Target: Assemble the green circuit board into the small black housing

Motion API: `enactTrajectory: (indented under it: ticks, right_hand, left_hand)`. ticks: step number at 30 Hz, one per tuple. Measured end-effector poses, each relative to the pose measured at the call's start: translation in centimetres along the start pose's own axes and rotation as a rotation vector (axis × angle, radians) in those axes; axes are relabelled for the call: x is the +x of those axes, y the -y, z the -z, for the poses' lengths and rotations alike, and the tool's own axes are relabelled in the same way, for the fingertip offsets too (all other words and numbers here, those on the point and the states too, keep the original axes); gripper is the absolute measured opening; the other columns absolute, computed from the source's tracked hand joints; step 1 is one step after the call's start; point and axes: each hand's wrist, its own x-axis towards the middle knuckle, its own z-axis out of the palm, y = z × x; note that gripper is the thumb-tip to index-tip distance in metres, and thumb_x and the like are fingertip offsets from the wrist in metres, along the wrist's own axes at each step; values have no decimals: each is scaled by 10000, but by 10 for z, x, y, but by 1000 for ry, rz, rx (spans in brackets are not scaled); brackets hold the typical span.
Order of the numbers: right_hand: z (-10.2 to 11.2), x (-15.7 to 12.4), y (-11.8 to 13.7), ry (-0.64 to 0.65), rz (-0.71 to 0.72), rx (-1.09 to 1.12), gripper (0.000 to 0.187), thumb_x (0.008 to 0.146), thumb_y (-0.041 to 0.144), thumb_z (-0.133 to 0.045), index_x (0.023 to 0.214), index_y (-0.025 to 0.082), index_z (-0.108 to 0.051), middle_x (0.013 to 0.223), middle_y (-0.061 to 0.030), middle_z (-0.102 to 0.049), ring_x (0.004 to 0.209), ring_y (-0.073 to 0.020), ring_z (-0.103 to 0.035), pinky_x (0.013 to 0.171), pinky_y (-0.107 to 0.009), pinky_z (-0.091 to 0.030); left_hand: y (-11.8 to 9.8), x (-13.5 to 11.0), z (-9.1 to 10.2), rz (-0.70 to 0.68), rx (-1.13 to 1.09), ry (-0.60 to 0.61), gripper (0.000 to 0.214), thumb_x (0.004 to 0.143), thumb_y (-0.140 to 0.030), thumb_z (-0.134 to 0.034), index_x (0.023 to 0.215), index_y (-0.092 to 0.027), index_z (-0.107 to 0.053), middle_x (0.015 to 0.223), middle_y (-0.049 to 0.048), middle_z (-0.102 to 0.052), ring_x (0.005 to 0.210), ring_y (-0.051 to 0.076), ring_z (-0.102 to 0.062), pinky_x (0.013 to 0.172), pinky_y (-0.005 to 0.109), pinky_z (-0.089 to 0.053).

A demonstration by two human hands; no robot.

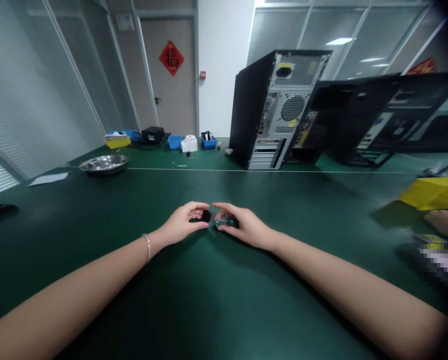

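Note:
Close together over the middle of the green table point(231, 300), my two hands face each other with bent fingers. Between the thumb and fingers of my left hand point(182, 222) is a small black part point(206, 216); its exact kind does not show. My right hand point(248, 225) is curled around a small dark part with green on it point(224, 222), partly covered by the thumb and fingers. A narrow gap separates the fingertips of both hands. The left wrist wears a bracelet.
A tall computer case point(293, 107) stands at the back, more black cases to its right. Back left are a metal bowl point(104, 164), a blue bin point(175, 142) and a black adapter point(153, 134). At right, another person's hand point(447, 222) is near a yellow bin point(434, 192).

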Motion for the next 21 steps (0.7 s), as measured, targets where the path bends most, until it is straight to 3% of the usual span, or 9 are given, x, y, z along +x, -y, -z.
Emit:
enactTrajectory:
  ticks: [6, 11, 15, 21]
  right_hand:
    - [-1, -1, -4, -115, -20, 14, 518, 875, 254, -632, 1362, 242, -457, 1065, -48, -700, 937, -184, -666, 895, -365, -525]
    - [-1, 1, -5, -189, -17, 48, 495, 872, 251, -626, 1342, 231, -471, 1045, -56, -703, 889, -171, -655, 832, -342, -531]
    - [-2, 2, 0, -285, -23, 123, 465, 868, 234, -632, 1312, 231, -492, 1048, -58, -696, 879, -169, -642, 802, -326, -526]
    - [-7, 1, 8, -267, -22, 140, 459, 864, 239, -641, 1303, 241, -507, 1041, -52, -692, 797, -152, -626, 747, -308, -539]
  left_hand:
    - [2, 1, 1, -34, 46, -8, 428, 721, -157, -732, 1137, -153, -634, 1192, 104, -582, 1068, 224, -613, 1050, 446, -444]
    - [-4, 0, -3, -18, 6, 18, 443, 751, -176, -719, 1178, -159, -602, 1152, 104, -652, 1045, 220, -639, 1005, 419, -475]
    - [-12, -4, -6, -48, 116, 37, 409, 791, -227, -711, 1184, -203, -602, 1064, 71, -705, 1027, 222, -653, 972, 397, -480]
    - [-17, -7, -8, -97, 173, 27, 387, 796, -252, -719, 1165, -237, -601, 1047, 51, -739, 1028, 238, -674, 955, 382, -476]
